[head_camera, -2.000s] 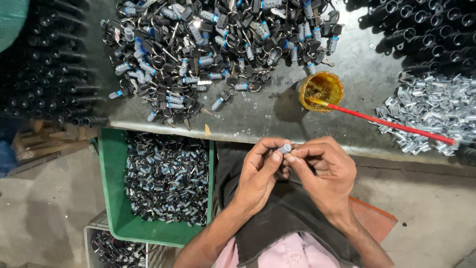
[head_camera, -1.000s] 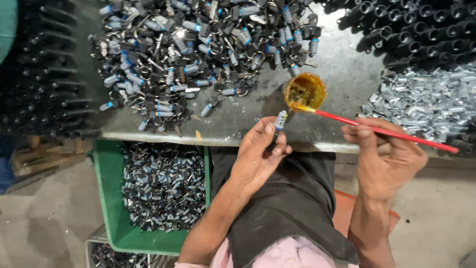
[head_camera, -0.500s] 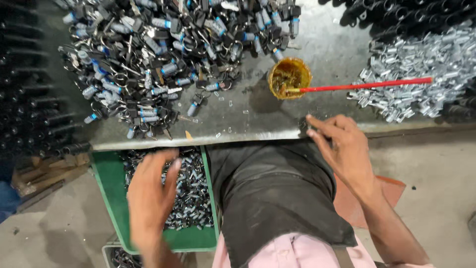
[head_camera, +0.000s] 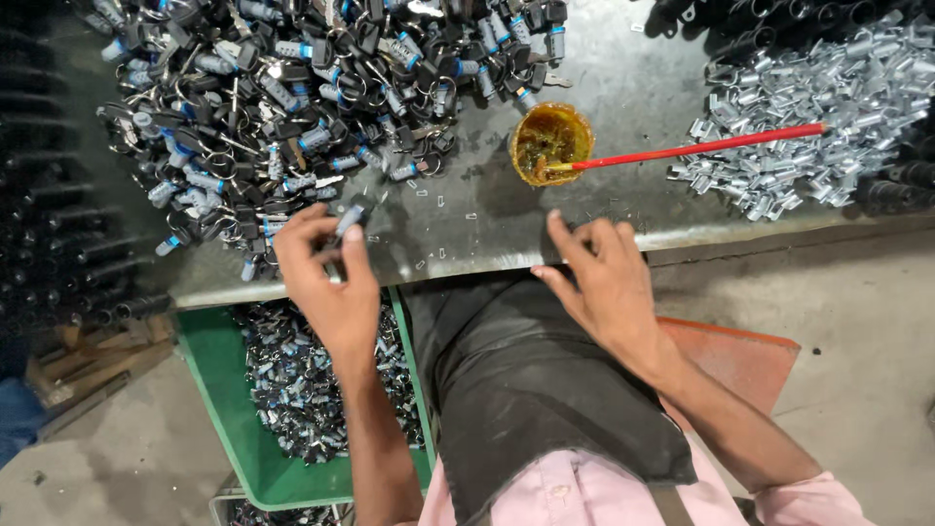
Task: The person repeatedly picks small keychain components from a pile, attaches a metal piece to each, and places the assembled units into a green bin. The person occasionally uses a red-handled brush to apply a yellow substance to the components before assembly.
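A big pile of small lock cylinders [head_camera: 292, 107] with black keys and blue bands covers the left of the grey metal table [head_camera: 623, 88]. At the pile's near edge, my left hand [head_camera: 326, 278] pinches one lock cylinder [head_camera: 349, 220] between thumb and fingers. My right hand [head_camera: 604, 278] rests at the table's front edge with its fingers spread and nothing in it. Just beyond it stands a small yellow bowl [head_camera: 551, 143] of oily stuff, with a red stick [head_camera: 701, 148] lying across its rim.
A heap of shiny metal clips [head_camera: 808, 117] lies at the right of the table. A green crate [head_camera: 219, 390] holding more cylinders sits under the table's left edge. Black tubes [head_camera: 58, 224] are stacked at the far left. A dark apron [head_camera: 526, 390] covers my lap.
My left hand rose from over the green crate to the pile's edge and closed on a cylinder. My right hand stayed at the table's front edge, having let go of the red stick earlier.
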